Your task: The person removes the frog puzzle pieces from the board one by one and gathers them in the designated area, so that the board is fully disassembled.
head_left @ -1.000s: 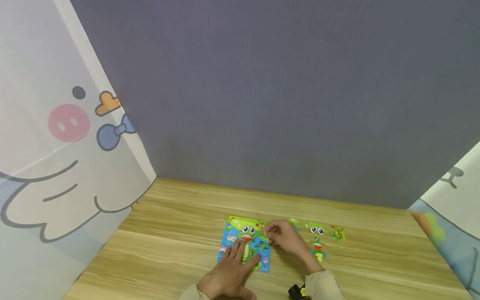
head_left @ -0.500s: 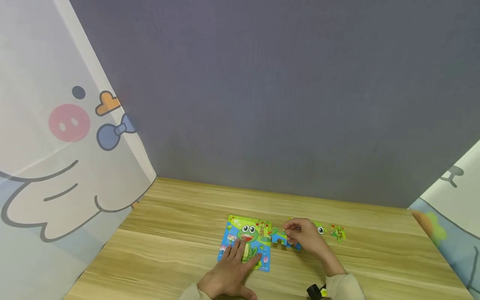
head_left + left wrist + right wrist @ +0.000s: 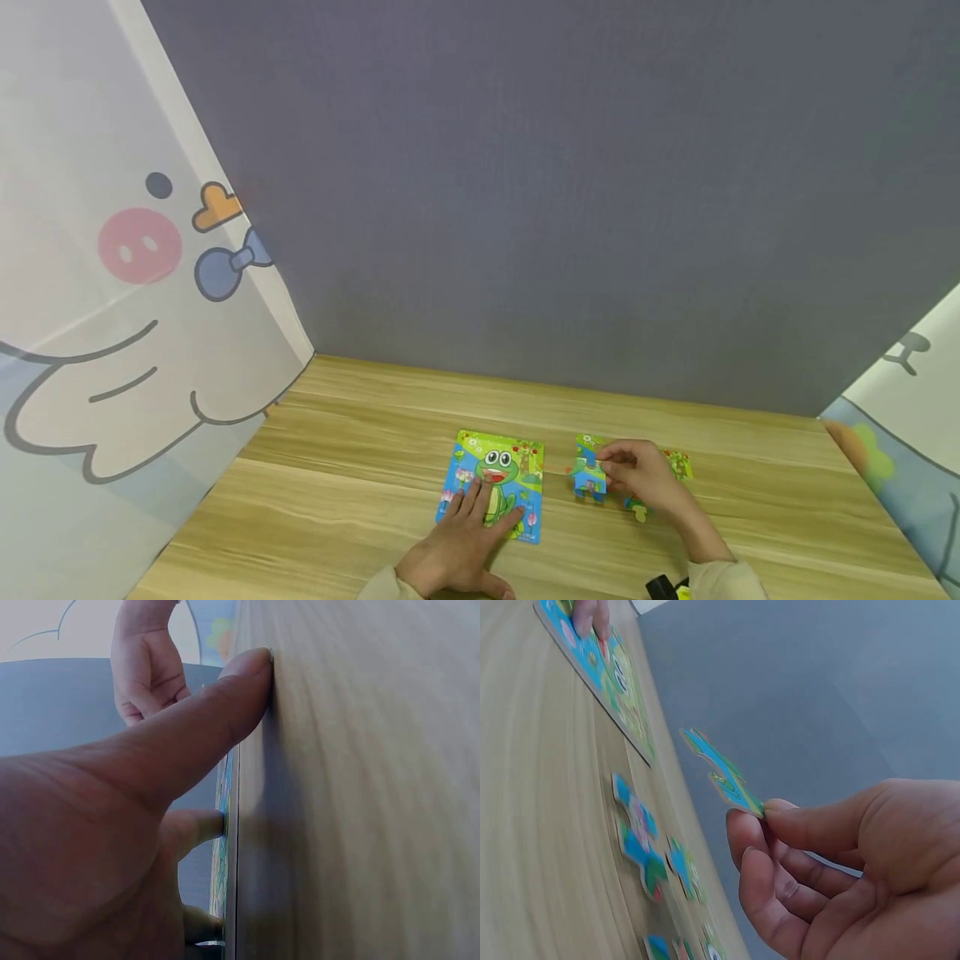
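A square frog puzzle board (image 3: 495, 446) lies on the table, its frog grinning on green and blue. My left hand (image 3: 457, 542) rests on its lower part with fingers spread; in the left wrist view the thumb (image 3: 247, 671) touches the tabletop beside it. To the right of the board, my right hand (image 3: 645, 479) holds a blue and green puzzle piece (image 3: 731, 784) pinched between thumb and forefinger, raised above the table. Beneath it in the right wrist view lie loose puzzle pieces (image 3: 639, 829), another one (image 3: 682, 866) beside them. The hand partly covers these pieces in the head view.
The wood-grain table (image 3: 360, 442) meets a grey panel (image 3: 525, 208) at its back edge. Cartoon-printed walls (image 3: 112, 375) stand on both sides. A puzzle piece with red and green print (image 3: 681, 464) shows behind the right hand. A black device (image 3: 662, 587) sits at the right wrist.
My right hand has moved right, away from the board's right edge, carrying the puzzle piece over the loose pieces. My left hand has stayed on the board.
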### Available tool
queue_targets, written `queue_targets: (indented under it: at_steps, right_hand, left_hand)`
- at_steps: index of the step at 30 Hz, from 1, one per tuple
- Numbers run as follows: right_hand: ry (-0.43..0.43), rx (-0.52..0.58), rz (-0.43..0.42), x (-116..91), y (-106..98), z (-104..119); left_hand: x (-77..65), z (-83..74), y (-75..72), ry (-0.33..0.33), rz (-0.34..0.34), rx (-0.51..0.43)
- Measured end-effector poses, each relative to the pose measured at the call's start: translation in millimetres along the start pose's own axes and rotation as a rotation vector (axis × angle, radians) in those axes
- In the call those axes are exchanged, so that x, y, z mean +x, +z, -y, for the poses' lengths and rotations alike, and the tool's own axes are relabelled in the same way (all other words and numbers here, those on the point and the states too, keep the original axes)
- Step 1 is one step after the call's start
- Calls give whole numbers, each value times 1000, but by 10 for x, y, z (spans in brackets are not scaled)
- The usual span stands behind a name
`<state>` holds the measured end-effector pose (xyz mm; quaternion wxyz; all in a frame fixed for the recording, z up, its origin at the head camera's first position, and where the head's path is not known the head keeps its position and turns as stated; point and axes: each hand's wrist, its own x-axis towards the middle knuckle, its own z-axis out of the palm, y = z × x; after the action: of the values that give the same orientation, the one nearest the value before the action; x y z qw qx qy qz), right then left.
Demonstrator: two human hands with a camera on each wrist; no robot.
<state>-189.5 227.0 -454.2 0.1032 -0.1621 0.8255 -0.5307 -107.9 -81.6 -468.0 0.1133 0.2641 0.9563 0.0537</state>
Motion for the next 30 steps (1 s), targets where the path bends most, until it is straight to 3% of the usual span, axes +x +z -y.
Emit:
queue_targets:
  at_steps: [15,30]
  right_hand:
    - [-56,-60,-53,-269,-364,-177]
    - [85,-137,-141,-524,-650,-387]
  left_hand:
    - [6,0,15,-3,-2,13]
    - [17,5,17,-1,3,16]
